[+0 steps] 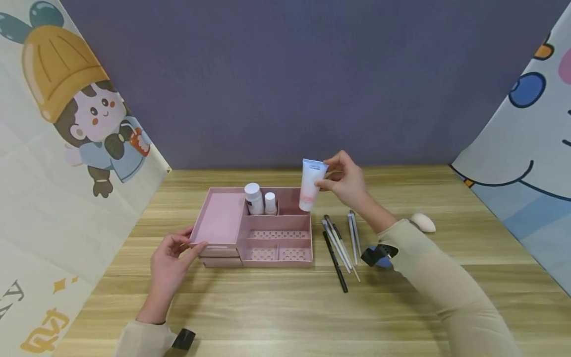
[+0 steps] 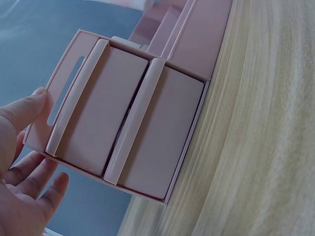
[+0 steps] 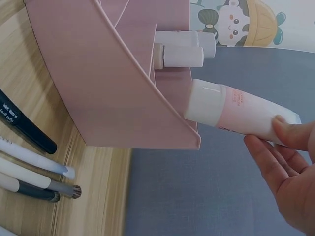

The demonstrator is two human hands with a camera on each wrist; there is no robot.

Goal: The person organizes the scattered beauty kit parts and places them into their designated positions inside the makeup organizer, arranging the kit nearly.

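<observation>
My right hand [image 1: 347,181] pinches a squeeze tube [image 1: 311,184], white with a pink band and bluish end, by its flat end. The tube hangs cap down over the back right compartment of a pink desktop organizer [image 1: 220,218]; in the right wrist view, its white cap [image 3: 204,102] is beside the organizer's rim. My left hand [image 1: 171,255] grips the organizer's front left corner, thumb by the slot above two drawers [image 2: 152,132]. A white-capped bottle [image 1: 254,199] and a smaller white-capped bottle [image 1: 270,204] stand in the back compartments.
Several makeup brushes [image 1: 341,243] and a black pen-like stick [image 1: 335,263] lie right of the organizer. Beyond them are a pale makeup sponge [image 1: 423,222] and a blue object [image 1: 379,258] partly hidden by the right wrist's black strap. A dark panel [image 1: 285,84] stands behind the wooden table.
</observation>
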